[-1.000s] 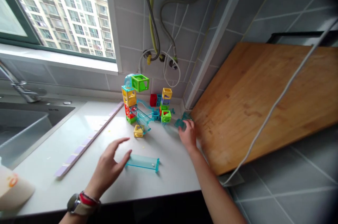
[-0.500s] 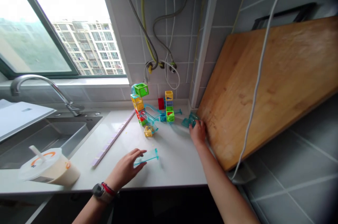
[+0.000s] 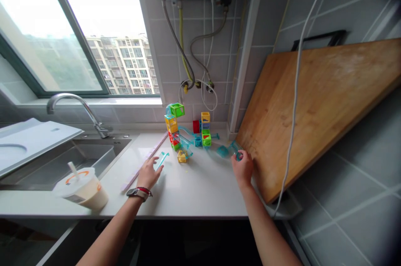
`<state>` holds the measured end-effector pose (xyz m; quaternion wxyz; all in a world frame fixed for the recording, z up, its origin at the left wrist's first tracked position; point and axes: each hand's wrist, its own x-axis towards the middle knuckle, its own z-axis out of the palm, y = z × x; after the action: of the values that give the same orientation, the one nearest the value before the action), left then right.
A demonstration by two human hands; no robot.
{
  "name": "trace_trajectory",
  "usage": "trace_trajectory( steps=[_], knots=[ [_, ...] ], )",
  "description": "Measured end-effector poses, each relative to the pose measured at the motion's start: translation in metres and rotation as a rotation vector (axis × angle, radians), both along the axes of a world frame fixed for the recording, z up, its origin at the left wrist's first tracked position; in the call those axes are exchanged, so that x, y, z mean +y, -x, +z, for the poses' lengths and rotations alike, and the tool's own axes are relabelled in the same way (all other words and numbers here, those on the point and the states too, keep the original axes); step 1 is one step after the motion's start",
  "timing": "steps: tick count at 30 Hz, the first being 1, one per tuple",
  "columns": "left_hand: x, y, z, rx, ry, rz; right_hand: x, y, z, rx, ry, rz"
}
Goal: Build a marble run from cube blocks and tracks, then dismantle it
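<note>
A marble-run toy [image 3: 184, 132] of green, yellow, red and blue cube blocks with clear teal ramps stands on the white counter [image 3: 194, 191] near the tiled wall. My left hand [image 3: 149, 173] holds a clear teal ramp piece [image 3: 161, 159], lifted and tilted, left of the toy. My right hand [image 3: 243, 167] is curled around a small teal curved track piece [image 3: 238, 155] beside the leaning wooden board. Another teal curved piece [image 3: 223, 151] lies just left of that hand.
A large wooden cutting board [image 3: 313, 107] leans against the right wall, with a white cable [image 3: 291, 111] across it. A lidded drink cup with a straw [image 3: 82, 189] stands at the counter's front left. A sink [image 3: 62, 161] and faucet [image 3: 78, 109] lie left. A pale purple strip [image 3: 147, 157] lies on the counter.
My left hand took hold of the teal ramp from the counter and carried it up toward the toy. My right hand closed on a curved piece and drew back slightly. The camera pulled back.
</note>
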<state>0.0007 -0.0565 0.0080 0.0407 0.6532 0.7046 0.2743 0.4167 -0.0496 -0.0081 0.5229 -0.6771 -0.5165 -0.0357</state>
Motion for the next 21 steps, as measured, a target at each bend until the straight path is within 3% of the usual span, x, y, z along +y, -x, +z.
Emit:
trace_trajectory(
  steps=[3, 7, 13, 16, 21],
  knots=[
    [0.028, -0.017, -0.009, -0.016, -0.008, 0.0, -0.024, 0.026, 0.002, -0.02, -0.027, 0.105],
    [0.043, -0.035, -0.014, -0.05, -0.056, -0.02, -0.04, 0.07, 0.0, -0.067, 0.075, 0.455],
    [0.006, -0.049, -0.016, -0.102, -0.259, -0.099, -0.031, 0.09, 0.007, -0.22, 0.191, 0.683],
    [-0.021, -0.056, -0.015, -0.129, -0.333, -0.228, -0.029, 0.081, 0.011, -0.313, 0.184, 0.693],
    [-0.037, -0.062, 0.003, -0.151, -0.364, -0.359, -0.031, 0.068, 0.016, -0.393, 0.063, 0.528]
  ],
)
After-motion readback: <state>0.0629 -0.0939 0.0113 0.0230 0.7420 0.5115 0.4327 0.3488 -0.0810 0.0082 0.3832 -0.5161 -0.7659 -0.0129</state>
